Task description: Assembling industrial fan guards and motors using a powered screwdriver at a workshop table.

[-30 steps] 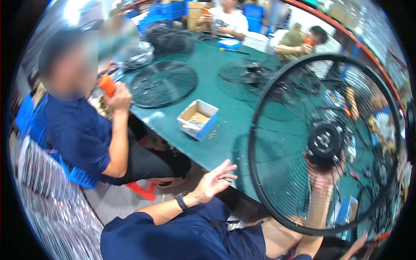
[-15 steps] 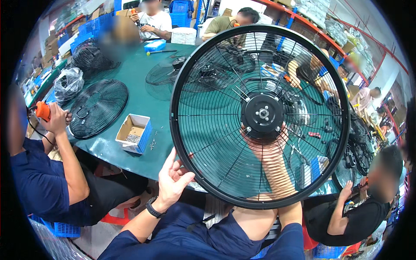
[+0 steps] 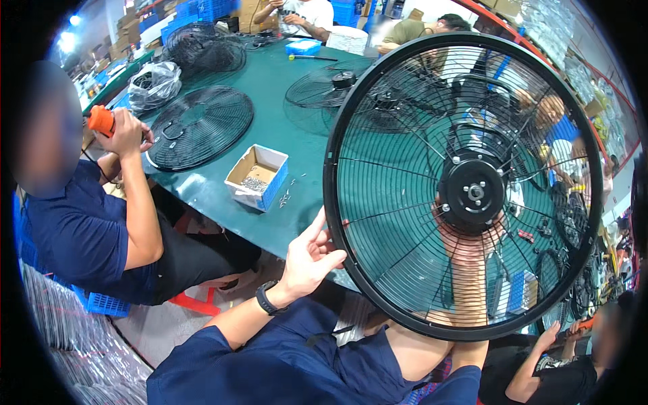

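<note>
A large round black fan guard stands upright in front of me, with thin concentric wires inside a thick rim. At its centre sits a black motor with bolts around its face. My right hand shows through the wires, behind and below the motor, its fingers wrapped around the back and partly hidden. Beside the rim's lower left is my left hand, fingers apart, thumb and fingertips at the rim's edge; it does not grip round it.
On the green table are a box of screws, loose screws, a flat black guard and a bagged bundle. At left a co-worker holds an orange tool. More fan parts and co-workers are beyond and right.
My view has turned left, so the table and co-workers sit further right in the picture. The fan guard also appears further right, with both hands keeping nearly the same places on it.
</note>
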`<action>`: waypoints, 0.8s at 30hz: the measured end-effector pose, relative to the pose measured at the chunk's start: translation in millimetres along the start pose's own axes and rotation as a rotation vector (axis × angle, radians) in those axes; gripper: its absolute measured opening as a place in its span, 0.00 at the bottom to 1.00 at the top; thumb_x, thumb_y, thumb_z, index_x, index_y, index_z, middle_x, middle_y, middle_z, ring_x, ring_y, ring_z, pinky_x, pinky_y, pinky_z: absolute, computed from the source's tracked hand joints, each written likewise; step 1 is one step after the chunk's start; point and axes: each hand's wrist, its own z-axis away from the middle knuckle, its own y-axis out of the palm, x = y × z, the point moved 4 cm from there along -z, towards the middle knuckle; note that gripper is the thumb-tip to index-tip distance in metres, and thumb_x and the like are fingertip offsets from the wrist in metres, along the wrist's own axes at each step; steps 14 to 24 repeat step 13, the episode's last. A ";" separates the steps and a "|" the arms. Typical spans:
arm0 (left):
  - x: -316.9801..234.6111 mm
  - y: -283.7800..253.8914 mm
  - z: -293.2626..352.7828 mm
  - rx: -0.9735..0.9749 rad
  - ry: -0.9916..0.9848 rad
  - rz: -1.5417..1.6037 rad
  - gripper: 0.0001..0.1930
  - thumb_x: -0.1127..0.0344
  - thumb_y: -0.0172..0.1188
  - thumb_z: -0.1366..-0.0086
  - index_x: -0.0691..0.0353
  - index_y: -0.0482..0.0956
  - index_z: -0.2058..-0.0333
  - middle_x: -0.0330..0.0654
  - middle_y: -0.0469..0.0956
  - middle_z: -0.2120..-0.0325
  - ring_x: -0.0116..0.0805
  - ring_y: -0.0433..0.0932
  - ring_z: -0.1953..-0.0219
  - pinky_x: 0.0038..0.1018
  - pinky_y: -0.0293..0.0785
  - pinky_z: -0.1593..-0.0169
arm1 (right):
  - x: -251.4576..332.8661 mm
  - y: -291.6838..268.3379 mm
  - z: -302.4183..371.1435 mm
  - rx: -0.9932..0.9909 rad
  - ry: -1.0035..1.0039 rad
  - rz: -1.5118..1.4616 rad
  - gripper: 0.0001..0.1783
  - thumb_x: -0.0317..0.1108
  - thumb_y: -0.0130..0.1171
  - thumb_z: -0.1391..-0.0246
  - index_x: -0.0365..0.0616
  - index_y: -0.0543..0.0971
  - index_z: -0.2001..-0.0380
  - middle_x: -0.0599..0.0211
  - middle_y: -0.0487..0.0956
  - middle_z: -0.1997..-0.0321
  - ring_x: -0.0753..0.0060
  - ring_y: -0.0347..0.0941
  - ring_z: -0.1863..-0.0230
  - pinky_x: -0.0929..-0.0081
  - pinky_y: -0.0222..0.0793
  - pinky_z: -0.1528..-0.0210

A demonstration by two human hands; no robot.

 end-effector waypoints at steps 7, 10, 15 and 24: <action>4.7 2.1 -4.9 0.014 -0.010 0.051 0.42 0.84 0.53 0.44 0.60 0.42 0.35 0.49 0.68 0.47 0.29 0.76 0.61 0.21 0.76 0.64 | -32.7 1.5 -17.9 -0.010 0.065 -0.052 0.40 0.61 0.56 0.59 0.55 0.66 0.42 0.56 0.66 0.41 0.44 0.66 0.46 0.39 0.65 0.50; 1.4 0.0 -2.6 -0.017 -0.010 0.034 0.43 0.84 0.54 0.44 0.62 0.39 0.35 0.52 0.67 0.46 0.35 0.76 0.60 0.26 0.78 0.62 | -20.4 2.0 -11.1 -0.040 -0.004 -0.046 0.41 0.61 0.57 0.60 0.55 0.66 0.42 0.56 0.66 0.41 0.43 0.65 0.45 0.39 0.65 0.49; 5.0 0.4 -6.9 0.014 -0.007 0.085 0.42 0.84 0.52 0.44 0.63 0.38 0.35 0.55 0.65 0.46 0.38 0.76 0.58 0.26 0.78 0.62 | -0.8 -16.1 -14.6 -0.104 -0.201 0.172 0.45 0.63 0.58 0.63 0.54 0.65 0.41 0.55 0.65 0.39 0.40 0.65 0.45 0.37 0.58 0.45; 5.0 0.4 -6.9 0.014 -0.007 0.085 0.42 0.84 0.52 0.44 0.63 0.38 0.35 0.55 0.65 0.46 0.38 0.76 0.58 0.26 0.78 0.62 | -0.8 -16.1 -14.6 -0.104 -0.201 0.172 0.45 0.63 0.58 0.63 0.54 0.65 0.41 0.55 0.65 0.39 0.40 0.65 0.45 0.37 0.58 0.45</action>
